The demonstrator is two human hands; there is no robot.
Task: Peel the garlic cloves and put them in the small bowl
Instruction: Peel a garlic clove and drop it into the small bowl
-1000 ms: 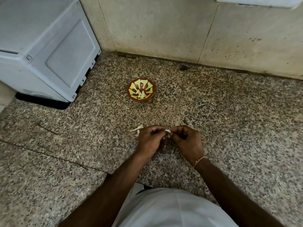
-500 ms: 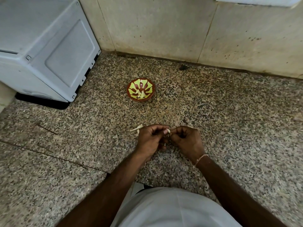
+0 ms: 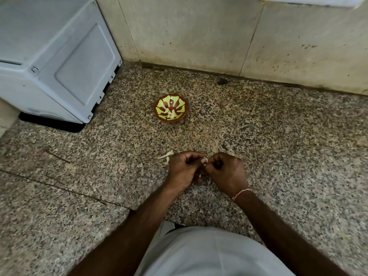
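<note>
Hands barely shifted, garlic clove pinched between left hand and right hand.

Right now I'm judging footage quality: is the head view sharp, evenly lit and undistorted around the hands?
Head view: dim, flat light, no glare; wide-angle bending at the wall edges; the left hand and right hand look slightly soft, the pale garlic clove between them too small to resolve; the red-and-green small bowl is clearer.
</note>
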